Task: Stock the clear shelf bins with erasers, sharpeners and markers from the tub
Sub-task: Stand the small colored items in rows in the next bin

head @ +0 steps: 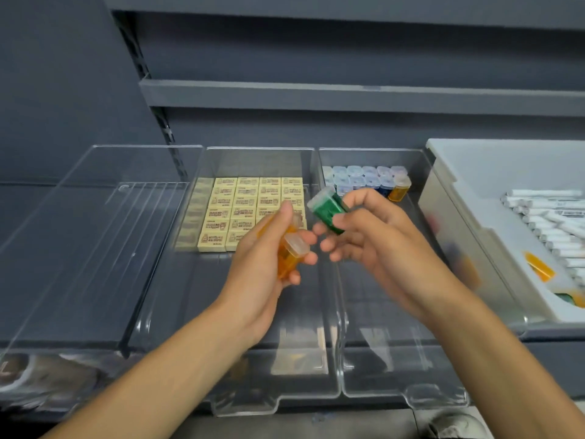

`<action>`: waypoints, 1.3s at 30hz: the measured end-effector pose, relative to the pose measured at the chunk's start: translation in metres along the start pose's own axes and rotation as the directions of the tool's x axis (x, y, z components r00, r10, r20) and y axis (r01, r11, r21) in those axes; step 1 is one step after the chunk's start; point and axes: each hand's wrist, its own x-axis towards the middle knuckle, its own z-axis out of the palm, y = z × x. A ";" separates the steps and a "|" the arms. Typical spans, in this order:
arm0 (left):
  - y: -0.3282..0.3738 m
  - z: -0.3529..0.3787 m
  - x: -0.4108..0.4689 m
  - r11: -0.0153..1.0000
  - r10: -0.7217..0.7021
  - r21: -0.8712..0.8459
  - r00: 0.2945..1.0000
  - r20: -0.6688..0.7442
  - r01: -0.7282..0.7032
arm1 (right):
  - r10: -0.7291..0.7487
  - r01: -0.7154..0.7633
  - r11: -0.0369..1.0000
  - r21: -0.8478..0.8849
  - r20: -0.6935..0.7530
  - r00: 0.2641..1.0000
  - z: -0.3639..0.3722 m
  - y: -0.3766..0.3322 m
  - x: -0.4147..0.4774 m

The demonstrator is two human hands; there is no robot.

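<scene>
On my feed the left grip [262,267] is curled round orange sharpeners [289,253]. I count two clear caps, though motion blur keeps me from being sure of the number. The right grip [389,245] pinches a green sharpener [327,212] between thumb and fingers, its clear cap tilted up and away to the left. The two grips hang close together, fingertips nearly meeting, with the green sharpener just beyond and to the right of the orange ones.

Under the left grip lies the middle bin [221,299]. Beyond that grip's fingers the cream erasers [247,204] sit in tidy rows toward the bin's back. Under the right grip is the right bin [395,315]. Beyond that grip, at the back, blue sharpeners [361,180] stand upright in rows with a lone orange sharpener [399,189] at their right end. Left of the left grip is another clear bin [95,236]. Right of the right grip sits the grey tub [506,166], holding white markers [554,223] and one more orange piece [538,266] near its front.
</scene>
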 end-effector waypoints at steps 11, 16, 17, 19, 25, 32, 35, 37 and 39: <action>-0.002 -0.001 0.009 0.997 0.046 -0.063 0.995 0.085 -0.041 | 0.034 -0.035 0.995 0.095 0.005 0.999 -0.004 0.002 0.000; -0.005 -0.004 0.011 0.996 0.040 -0.079 0.996 0.083 -0.034 | 0.115 -0.111 0.989 0.097 -0.038 0.993 -0.021 0.003 0.001; -0.005 -0.003 0.011 0.996 0.042 -0.083 0.995 0.086 -0.035 | 0.126 -0.119 0.990 0.075 -0.110 0.986 -0.028 0.005 0.003; -0.004 -0.002 0.013 0.997 0.044 -0.074 0.994 0.102 -0.036 | 0.108 -0.126 0.992 -0.034 -0.320 0.941 -0.041 0.012 0.008; -0.004 -0.007 0.018 1.000 0.002 -0.020 0.992 0.130 0.001 | 0.063 -0.198 0.962 -0.189 -0.554 0.830 -0.056 0.043 0.021; -0.003 -0.016 0.020 0.999 -0.024 -0.035 0.991 0.130 0.029 | -0.119 -0.223 0.867 -0.445 -0.620 0.775 -0.079 0.059 0.062; -0.004 -0.016 0.026 0.999 -0.029 -0.040 0.991 0.134 0.034 | -0.157 -0.186 0.860 -0.475 -0.593 0.790 -0.085 0.063 0.071; -0.006 -0.017 0.032 0.998 -0.024 -0.048 0.990 0.142 0.032 | -0.181 -0.155 0.859 -0.489 -0.572 0.800 -0.085 0.063 0.079; -0.008 -0.017 0.036 0.998 -0.017 -0.062 0.989 0.150 0.026 | -0.212 -0.139 0.836 -0.531 -0.546 0.810 -0.087 0.064 0.086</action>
